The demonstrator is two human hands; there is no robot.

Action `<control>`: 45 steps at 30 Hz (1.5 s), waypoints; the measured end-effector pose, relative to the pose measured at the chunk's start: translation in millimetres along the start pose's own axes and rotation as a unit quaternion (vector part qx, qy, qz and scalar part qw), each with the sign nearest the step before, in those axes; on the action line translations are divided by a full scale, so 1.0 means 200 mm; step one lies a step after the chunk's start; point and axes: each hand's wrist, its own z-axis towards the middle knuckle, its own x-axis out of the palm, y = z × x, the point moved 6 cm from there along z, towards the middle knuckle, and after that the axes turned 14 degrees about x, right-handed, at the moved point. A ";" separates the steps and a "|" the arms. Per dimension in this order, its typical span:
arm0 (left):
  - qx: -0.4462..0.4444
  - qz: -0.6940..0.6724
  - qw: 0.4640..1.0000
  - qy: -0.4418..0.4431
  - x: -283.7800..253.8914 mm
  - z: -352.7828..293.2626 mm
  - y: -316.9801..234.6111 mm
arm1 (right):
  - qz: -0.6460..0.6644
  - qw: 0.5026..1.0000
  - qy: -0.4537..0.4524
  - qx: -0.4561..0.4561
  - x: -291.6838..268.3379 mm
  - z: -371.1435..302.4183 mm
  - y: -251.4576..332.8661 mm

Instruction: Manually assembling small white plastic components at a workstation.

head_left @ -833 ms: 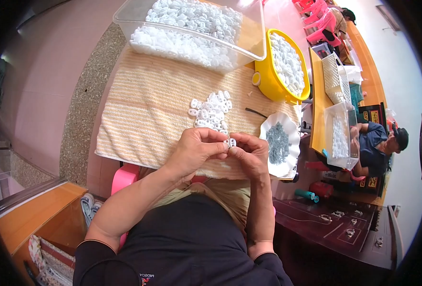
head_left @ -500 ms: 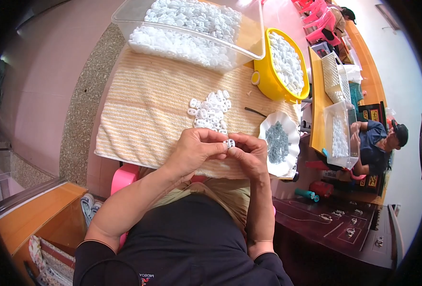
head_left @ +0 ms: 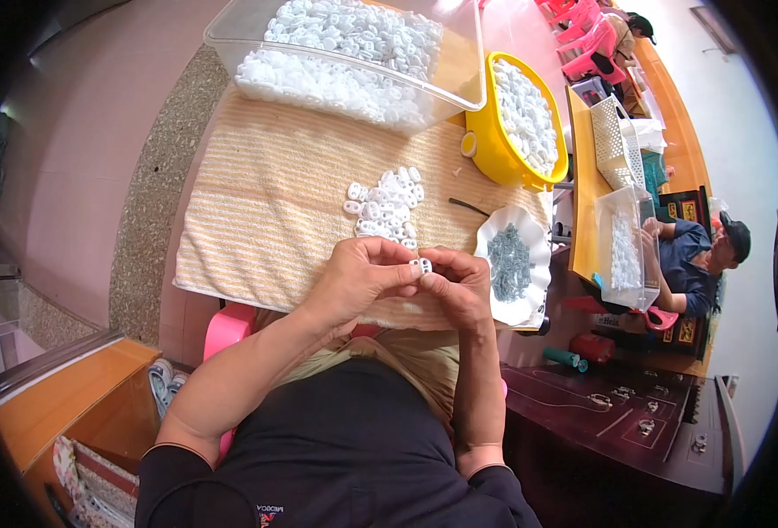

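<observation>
Between the fingertips of both hands is a small white plastic piece [head_left: 424, 265] with openings in its face. My left hand [head_left: 358, 275] pinches it from the left with thumb and forefinger. From the other side my right hand [head_left: 459, 289] grips the same piece, its fingers curled. Just beyond my hands a loose heap of similar white pieces [head_left: 385, 206] lies on the striped towel [head_left: 257, 202]. To the right of my right hand stands a white wavy-rimmed dish [head_left: 534, 295], holding many tiny grey parts [head_left: 509, 262] too small to name.
A large clear bin [head_left: 455, 97] of white pieces stands at the far side, beside a yellow tub [head_left: 487, 145] full of them. A thin dark stick [head_left: 470, 207] lies near the dish. At right, another person [head_left: 692, 260] sits by a clear box [head_left: 619, 251] of white pieces.
The white piece looks slightly turned between my fingertips. Both hands keep their grip and place. At right, the other person's arms have shifted a little.
</observation>
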 end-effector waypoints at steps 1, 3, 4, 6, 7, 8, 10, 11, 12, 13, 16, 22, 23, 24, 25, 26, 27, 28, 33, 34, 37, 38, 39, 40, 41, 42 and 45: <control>0.000 0.000 1.000 0.001 0.00 0.00 0.00 | -0.002 1.000 0.002 -0.005 0.00 0.00 0.00; -0.005 -0.013 1.000 -0.003 0.00 0.00 0.00 | -0.002 1.000 -0.005 -0.003 -0.01 0.00 0.00; -0.005 -0.013 1.000 -0.003 0.00 0.00 0.00 | -0.001 1.000 -0.012 -0.002 -0.01 0.00 -0.01; -0.012 -0.031 0.999 -0.008 0.00 0.00 0.01 | -0.002 1.000 -0.013 -0.005 -0.01 0.00 0.00; -0.012 -0.031 0.999 -0.008 0.00 0.00 0.01 | -0.003 1.000 -0.013 -0.008 -0.01 0.00 0.00; -0.014 -0.040 0.999 -0.008 0.00 0.00 0.01 | -0.003 1.000 -0.013 -0.008 -0.01 0.00 0.00; -0.017 -0.049 0.999 -0.007 0.00 0.00 0.02 | 0.020 1.000 0.000 -0.019 -0.01 0.01 0.00; -0.021 -0.051 0.998 -0.004 0.00 0.00 0.02 | 0.020 1.000 0.000 -0.019 -0.01 0.00 0.00; -0.026 -0.053 0.998 -0.001 0.00 0.00 0.03 | 0.024 1.000 0.000 -0.017 -0.01 0.00 0.00; -0.026 -0.053 0.998 -0.001 0.00 0.00 0.02 | 0.028 0.999 0.000 -0.016 -0.01 0.00 0.00; -0.029 -0.071 0.997 0.002 0.02 -0.01 0.02 | 0.036 0.999 0.010 -0.021 -0.03 0.00 0.00; -0.027 -0.098 0.995 0.021 0.03 -0.01 0.02 | 0.045 0.996 0.040 -0.069 0.00 0.00 0.02; -0.024 -0.096 0.995 0.024 0.04 -0.01 0.02 | 0.045 0.996 0.040 -0.069 0.00 0.00 0.03; -0.022 -0.095 0.995 0.027 0.04 0.00 0.01 | 0.040 0.995 0.044 -0.074 0.00 0.00 0.03; -0.022 -0.095 0.995 0.027 0.04 0.00 0.01 | 0.035 0.995 0.048 -0.080 0.01 0.00 0.04; -0.023 -0.097 0.994 0.037 0.04 0.00 0.01 | 0.035 0.995 0.048 -0.080 0.01 0.00 0.04; -0.024 -0.099 0.994 0.047 0.05 0.00 0.01 | 0.033 0.995 0.050 -0.083 0.02 -0.01 0.05; -0.024 -0.099 0.994 0.047 0.04 0.00 0.01 | 0.032 0.994 0.051 -0.086 0.02 -0.01 0.05; -0.027 -0.116 0.991 0.068 0.05 -0.01 0.02 | 0.024 0.995 0.039 -0.087 0.02 -0.01 0.04; -0.027 -0.116 0.991 0.069 0.06 -0.01 0.02 | 0.014 0.995 0.037 -0.087 0.01 -0.02 0.04; -0.019 -0.122 0.989 0.076 0.07 -0.02 0.01 | 0.002 0.995 0.029 -0.093 0.02 -0.02 0.04; -0.018 -0.122 0.989 0.078 0.08 -0.02 0.01 | 0.002 0.995 0.028 -0.094 0.02 -0.02 0.04; -0.017 -0.122 0.989 0.080 0.08 -0.02 0.01 | -0.013 0.995 0.025 -0.099 0.02 -0.03 0.05; -0.017 -0.121 0.989 0.080 0.08 -0.02 0.01 | -0.029 0.994 0.021 -0.104 0.02 -0.03 0.06; -0.013 -0.119 0.989 0.082 0.08 -0.02 0.01 | -0.028 0.994 0.021 -0.105 0.02 -0.04 0.06; -0.008 -0.117 0.990 0.084 0.09 -0.02 0.01 | -0.034 0.993 0.017 -0.110 0.02 -0.04 0.06; 0.000 -0.111 0.991 0.080 0.09 -0.03 0.01 | -0.043 0.992 0.014 -0.118 0.03 -0.05 0.07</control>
